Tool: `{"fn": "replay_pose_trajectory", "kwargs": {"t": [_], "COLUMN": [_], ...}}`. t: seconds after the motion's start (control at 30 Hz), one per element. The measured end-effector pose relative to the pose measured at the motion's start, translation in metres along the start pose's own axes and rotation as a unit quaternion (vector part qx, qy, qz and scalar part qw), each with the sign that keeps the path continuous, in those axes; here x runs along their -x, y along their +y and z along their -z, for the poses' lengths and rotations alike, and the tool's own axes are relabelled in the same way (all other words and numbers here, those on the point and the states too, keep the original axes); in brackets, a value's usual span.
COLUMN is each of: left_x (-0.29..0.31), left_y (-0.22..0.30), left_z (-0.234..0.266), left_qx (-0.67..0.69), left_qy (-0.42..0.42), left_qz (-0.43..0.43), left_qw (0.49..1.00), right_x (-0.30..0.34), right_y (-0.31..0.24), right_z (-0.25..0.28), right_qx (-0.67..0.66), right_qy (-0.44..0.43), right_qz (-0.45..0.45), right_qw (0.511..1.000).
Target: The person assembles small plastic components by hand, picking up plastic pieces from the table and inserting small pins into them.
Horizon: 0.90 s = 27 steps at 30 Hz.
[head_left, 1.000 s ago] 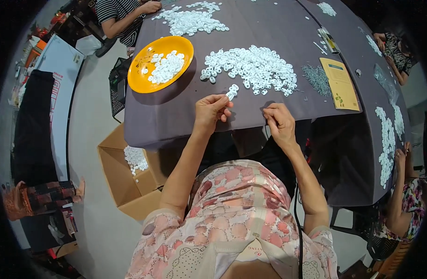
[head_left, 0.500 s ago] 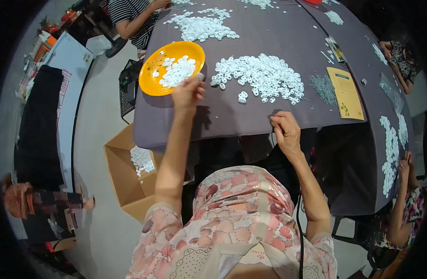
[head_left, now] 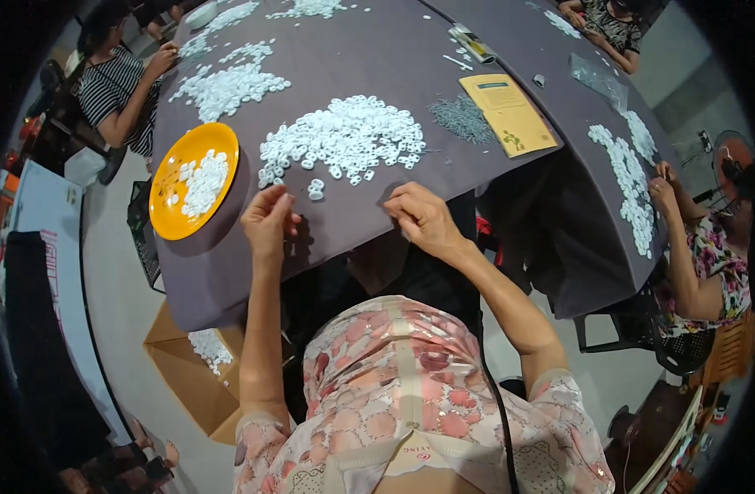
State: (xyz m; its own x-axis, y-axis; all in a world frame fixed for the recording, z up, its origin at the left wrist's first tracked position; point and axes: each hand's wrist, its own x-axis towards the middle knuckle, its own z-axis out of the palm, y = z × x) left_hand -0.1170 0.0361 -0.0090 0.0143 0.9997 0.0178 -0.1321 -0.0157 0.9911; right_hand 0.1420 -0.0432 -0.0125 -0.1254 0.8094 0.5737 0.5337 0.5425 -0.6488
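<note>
My left hand (head_left: pixel 268 221) is over the near table edge, between the yellow plate (head_left: pixel 166 216) and the loose white pieces. Its fingers are loosely bent and apart, with nothing visible in them. My right hand (head_left: pixel 424 216) rests near the front edge, thumb and fingers pinched together; whatever they hold is hidden. In front of both hands spreads a pile of small white oval pieces with holes (head_left: pixel 348 132). A few separate white pieces (head_left: pixel 315 191) lie closer to me. More white pieces (head_left: pixel 204 183) lie on the plate.
Beside the pile are thin grey pieces (head_left: pixel 462 119) and a yellow booklet (head_left: pixel 509 115). A cardboard box (head_left: pixel 184 383) with white pieces stands on the floor at left. Co-workers sit at far left (head_left: pixel 118 99), far right (head_left: pixel 612 33) and right (head_left: pixel 698 263), by other white piles.
My left hand has left the plate's edge and come back toward me, near the loose pieces. My right hand stays pinched near the table edge. The whole view has shifted and turned.
</note>
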Motion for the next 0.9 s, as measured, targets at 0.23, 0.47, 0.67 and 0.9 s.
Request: {"fn": "replay_pose_trajectory", "kwargs": {"t": [0.23, 0.47, 0.67, 0.9], "left_x": [0.007, 0.017, 0.021, 0.018], "left_y": [-0.022, -0.014, -0.009, -0.016], "left_z": [-0.021, -0.032, -0.034, -0.032], "left_qx": [-0.011, -0.083, -0.117, -0.104], "left_qy": [-0.019, -0.023, -0.009, -0.016], "left_qz": [-0.006, -0.016, -0.034, -0.042], "left_qw": [1.000, 0.996, 0.993, 0.994], "right_x": [0.008, -0.009, -0.012, -0.017], "right_y": [0.049, 0.064, 0.055, 0.066], "right_z": [0.061, 0.070, 0.070, 0.073], "right_qx": [0.095, 0.224, 0.231, 0.119], "right_qy": [0.081, 0.043, -0.003, 0.032], "right_qz": [-0.103, -0.122, -0.104, -0.150], "right_qw": [0.987, 0.966, 0.967, 0.981]}}
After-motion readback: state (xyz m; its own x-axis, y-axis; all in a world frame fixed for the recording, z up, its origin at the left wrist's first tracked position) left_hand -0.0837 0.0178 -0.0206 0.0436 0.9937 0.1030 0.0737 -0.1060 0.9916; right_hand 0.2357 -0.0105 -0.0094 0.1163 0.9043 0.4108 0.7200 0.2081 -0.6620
